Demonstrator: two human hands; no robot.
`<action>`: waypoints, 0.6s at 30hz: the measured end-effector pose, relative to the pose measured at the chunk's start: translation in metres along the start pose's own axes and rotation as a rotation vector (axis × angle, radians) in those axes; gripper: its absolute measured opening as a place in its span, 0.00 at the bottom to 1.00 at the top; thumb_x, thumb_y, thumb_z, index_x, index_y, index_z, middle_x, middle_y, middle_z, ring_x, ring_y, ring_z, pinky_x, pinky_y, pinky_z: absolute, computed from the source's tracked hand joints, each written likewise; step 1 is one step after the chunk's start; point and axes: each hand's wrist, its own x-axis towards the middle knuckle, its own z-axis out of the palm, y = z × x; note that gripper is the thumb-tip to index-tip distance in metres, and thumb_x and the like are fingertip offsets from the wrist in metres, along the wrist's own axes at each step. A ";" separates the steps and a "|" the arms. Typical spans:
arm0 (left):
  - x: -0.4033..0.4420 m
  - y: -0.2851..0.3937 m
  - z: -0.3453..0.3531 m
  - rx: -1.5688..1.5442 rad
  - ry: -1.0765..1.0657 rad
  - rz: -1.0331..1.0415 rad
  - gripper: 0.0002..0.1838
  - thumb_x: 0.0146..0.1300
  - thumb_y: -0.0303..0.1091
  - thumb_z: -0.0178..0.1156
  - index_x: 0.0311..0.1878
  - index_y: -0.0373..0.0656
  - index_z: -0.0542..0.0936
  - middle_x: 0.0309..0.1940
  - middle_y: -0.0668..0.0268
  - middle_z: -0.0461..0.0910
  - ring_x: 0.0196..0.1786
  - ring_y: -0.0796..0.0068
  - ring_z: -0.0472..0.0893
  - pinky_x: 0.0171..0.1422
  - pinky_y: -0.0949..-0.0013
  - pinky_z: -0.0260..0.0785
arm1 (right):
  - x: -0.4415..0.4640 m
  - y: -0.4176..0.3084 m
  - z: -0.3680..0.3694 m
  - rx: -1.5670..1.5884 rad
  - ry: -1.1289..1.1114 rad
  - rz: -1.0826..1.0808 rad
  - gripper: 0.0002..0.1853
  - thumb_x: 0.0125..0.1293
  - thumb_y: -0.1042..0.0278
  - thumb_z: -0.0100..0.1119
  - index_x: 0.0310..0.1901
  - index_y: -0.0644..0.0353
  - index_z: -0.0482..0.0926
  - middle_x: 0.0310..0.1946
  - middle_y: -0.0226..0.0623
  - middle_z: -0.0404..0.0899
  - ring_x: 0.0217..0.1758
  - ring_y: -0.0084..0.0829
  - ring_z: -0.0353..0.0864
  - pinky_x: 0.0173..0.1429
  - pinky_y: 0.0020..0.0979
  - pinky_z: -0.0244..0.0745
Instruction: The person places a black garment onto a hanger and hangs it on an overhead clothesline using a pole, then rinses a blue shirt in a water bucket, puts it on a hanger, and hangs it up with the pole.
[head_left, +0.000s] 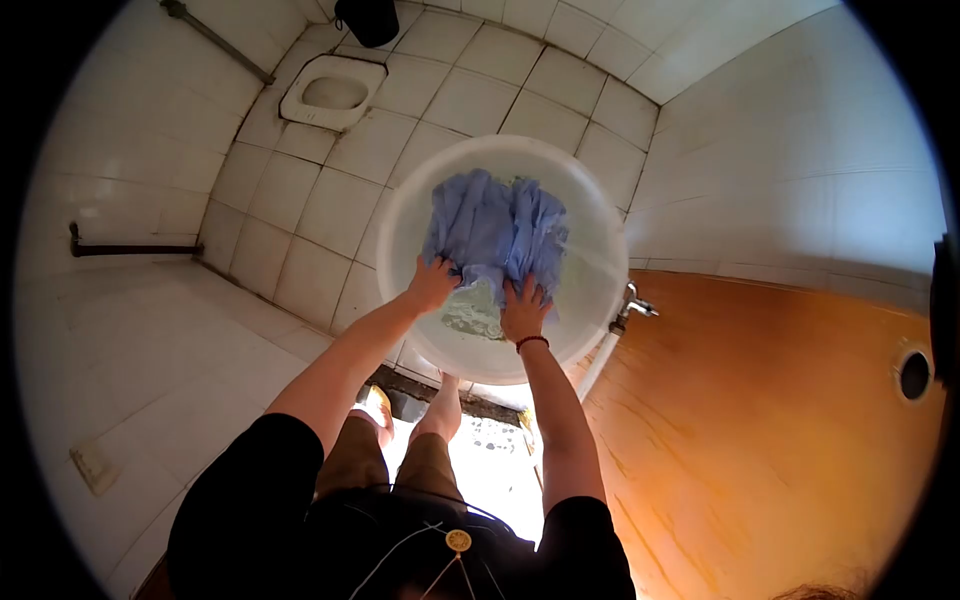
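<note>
A crumpled blue cloth [480,220] lies in a large round white tub [398,200] that has water in it. Its folds spread over the far and middle part of the tub; whether it is a garment I cannot tell. My left hand [433,284] grips the near left edge of the cloth, fingers bent over it. At the near right edge, my right hand [524,310] has its fingers closed on the same cloth, with a dark red bracelet [533,342] at the wrist. Pale suds [472,322] float between the two hands.
A metal tap [634,303] on a white pipe [600,365] stands by the tub's right rim. An orange-brown door-like panel [740,400] is at the right. A squat toilet [333,92] and a black bucket [370,22] are at the far left on the tiled floor [300,215].
</note>
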 end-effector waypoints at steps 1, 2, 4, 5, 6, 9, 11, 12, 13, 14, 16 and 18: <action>0.002 0.000 0.008 0.074 0.010 -0.017 0.18 0.54 0.31 0.49 0.49 0.58 0.74 0.53 0.61 0.65 0.58 0.60 0.62 0.57 0.36 0.46 | -0.001 -0.002 0.005 -0.034 0.009 -0.004 0.27 0.50 0.59 0.55 0.55 0.43 0.65 0.60 0.49 0.52 0.58 0.55 0.55 0.56 0.65 0.45; 0.010 0.001 0.012 0.051 -0.160 -0.069 0.21 0.56 0.32 0.47 0.55 0.59 0.69 0.58 0.63 0.62 0.62 0.57 0.57 0.58 0.34 0.41 | 0.005 0.001 0.018 -0.031 0.000 -0.002 0.27 0.50 0.59 0.55 0.55 0.43 0.65 0.60 0.49 0.52 0.58 0.55 0.55 0.56 0.65 0.45; 0.018 -0.007 0.038 0.102 -0.134 -0.053 0.22 0.57 0.32 0.46 0.57 0.58 0.66 0.59 0.63 0.62 0.63 0.57 0.56 0.59 0.34 0.40 | 0.014 0.011 0.047 -0.146 -0.332 0.096 0.26 0.51 0.60 0.52 0.56 0.45 0.64 0.61 0.49 0.52 0.62 0.54 0.52 0.59 0.65 0.39; 0.020 -0.010 0.049 0.162 -0.096 -0.042 0.24 0.57 0.33 0.45 0.59 0.57 0.64 0.60 0.63 0.61 0.64 0.58 0.55 0.60 0.35 0.38 | 0.013 0.013 0.059 -0.145 -0.338 0.095 0.26 0.51 0.60 0.52 0.56 0.45 0.64 0.61 0.49 0.52 0.62 0.54 0.52 0.59 0.65 0.39; 0.028 -0.010 0.072 0.161 -0.098 -0.042 0.24 0.57 0.33 0.45 0.59 0.57 0.64 0.60 0.63 0.61 0.64 0.58 0.55 0.60 0.35 0.38 | 0.010 0.016 0.076 -0.117 -0.278 0.132 0.25 0.53 0.59 0.50 0.56 0.46 0.65 0.62 0.47 0.52 0.64 0.51 0.50 0.60 0.64 0.38; 0.040 -0.005 0.137 -0.288 0.184 -0.345 0.25 0.56 0.34 0.45 0.60 0.54 0.63 0.61 0.62 0.60 0.65 0.59 0.54 0.62 0.37 0.35 | 0.005 0.013 0.102 -0.149 -0.391 0.180 0.24 0.56 0.58 0.44 0.56 0.47 0.65 0.63 0.44 0.49 0.67 0.43 0.47 0.64 0.59 0.36; 0.025 0.001 0.131 -0.654 0.275 -0.298 0.22 0.55 0.35 0.47 0.56 0.51 0.68 0.56 0.60 0.66 0.61 0.60 0.61 0.62 0.45 0.45 | -0.008 0.011 0.088 -0.208 -0.564 0.186 0.23 0.57 0.57 0.42 0.57 0.48 0.65 0.64 0.41 0.48 0.68 0.39 0.45 0.66 0.55 0.37; 0.021 0.002 0.112 -0.773 0.313 -0.277 0.22 0.54 0.36 0.48 0.55 0.50 0.69 0.55 0.60 0.68 0.60 0.61 0.64 0.62 0.47 0.48 | -0.011 0.009 0.045 -0.010 -0.670 0.164 0.22 0.58 0.58 0.41 0.55 0.48 0.68 0.63 0.41 0.51 0.67 0.39 0.49 0.66 0.50 0.43; 0.012 0.001 0.056 -0.502 -0.136 -0.132 0.18 0.54 0.35 0.49 0.49 0.48 0.73 0.49 0.58 0.72 0.54 0.61 0.68 0.57 0.52 0.55 | -0.014 0.008 0.011 0.190 -0.769 0.136 0.21 0.58 0.58 0.39 0.53 0.49 0.70 0.62 0.41 0.55 0.65 0.39 0.53 0.66 0.45 0.49; 0.003 0.000 0.014 -0.210 -0.573 0.010 0.15 0.53 0.35 0.50 0.44 0.46 0.76 0.42 0.57 0.76 0.49 0.60 0.73 0.51 0.56 0.63 | -0.009 0.020 -0.005 0.073 -0.759 -0.005 0.19 0.57 0.59 0.41 0.49 0.51 0.73 0.56 0.43 0.62 0.60 0.41 0.60 0.61 0.42 0.56; -0.007 -0.031 -0.016 -0.248 -0.378 0.176 0.12 0.53 0.34 0.50 0.39 0.44 0.76 0.36 0.56 0.76 0.43 0.59 0.74 0.44 0.58 0.65 | 0.004 0.048 -0.029 0.117 -0.631 -0.109 0.16 0.54 0.60 0.43 0.39 0.55 0.77 0.43 0.46 0.73 0.47 0.45 0.71 0.50 0.40 0.66; -0.013 -0.067 -0.041 -0.360 -0.119 0.436 0.08 0.52 0.33 0.50 0.32 0.41 0.76 0.28 0.55 0.75 0.34 0.58 0.75 0.36 0.58 0.65 | -0.001 0.068 -0.079 0.281 -0.380 -0.096 0.13 0.53 0.60 0.45 0.31 0.58 0.77 0.32 0.46 0.76 0.37 0.46 0.75 0.43 0.41 0.68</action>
